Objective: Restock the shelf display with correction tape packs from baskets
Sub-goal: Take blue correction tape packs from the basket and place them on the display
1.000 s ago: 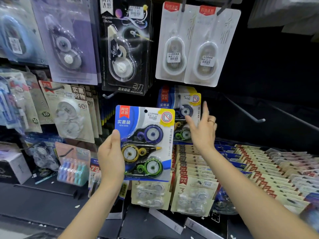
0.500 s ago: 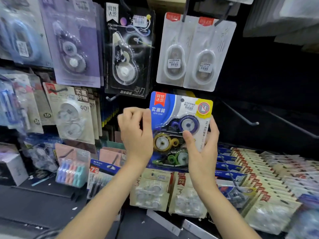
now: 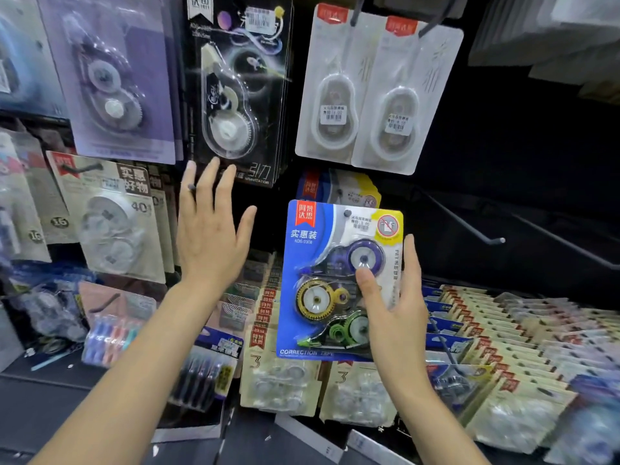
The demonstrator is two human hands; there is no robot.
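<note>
A blue three-piece correction tape pack (image 3: 318, 263) hangs upright in front of the pegboard, level with several identical packs (image 3: 352, 193) on the peg behind it. My right hand (image 3: 396, 313) pinches its right edge, thumb on the clear blister and fingers behind the card. Whether the pack's hole sits on the peg cannot be told. Left of the pack, my left hand (image 3: 211, 229) is raised with spread fingers and holds nothing, its fingertips just below a black tape pack (image 3: 235, 95).
Two white tape packs (image 3: 375, 95) hang above the blue one. Bare metal pegs (image 3: 469, 226) stick out at the right. Beige packs (image 3: 278, 380) hang below, and rows of packs (image 3: 503, 330) fill the shelf at lower right. More hanging packs (image 3: 114, 213) crowd the left.
My left hand has let go of the blue pack and moved left and up with fingers spread. The pack now stays in my right hand alone.
</note>
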